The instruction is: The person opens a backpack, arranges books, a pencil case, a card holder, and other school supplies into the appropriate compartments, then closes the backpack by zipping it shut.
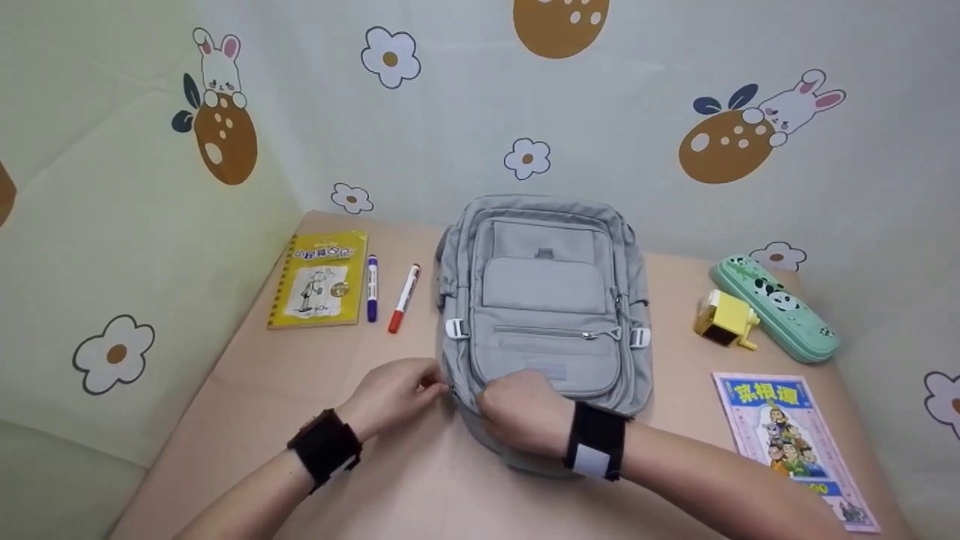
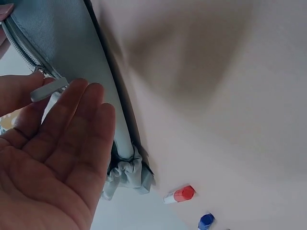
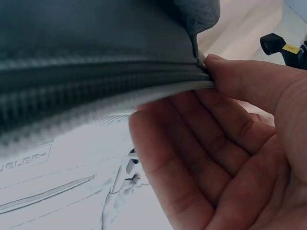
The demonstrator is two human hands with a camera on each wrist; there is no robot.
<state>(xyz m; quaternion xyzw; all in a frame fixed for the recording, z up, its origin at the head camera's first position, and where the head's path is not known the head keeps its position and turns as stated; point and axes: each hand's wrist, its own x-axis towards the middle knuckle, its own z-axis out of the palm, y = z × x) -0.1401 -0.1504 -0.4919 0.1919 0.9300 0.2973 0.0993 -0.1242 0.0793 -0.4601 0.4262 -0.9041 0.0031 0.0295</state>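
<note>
I can see the left hand [image 1: 394,391] pinching between thumb and index finger, its other three fingers reaching out side by side, slightly bent. Close on its right, not touching it, the right hand [image 1: 525,411] is turned knuckles up, gripping with fingers curled below the thumb. Behind the hands, the bare left forearm [image 1: 255,484] and right forearm [image 1: 705,472] spread apart.

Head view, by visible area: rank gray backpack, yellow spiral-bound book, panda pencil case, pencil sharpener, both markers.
1. Gray backpack
2. Yellow spiral-bound book
3. Panda pencil case
4. Pencil sharpener
5. Red-capped marker, purple marker: too alike to rank
</note>
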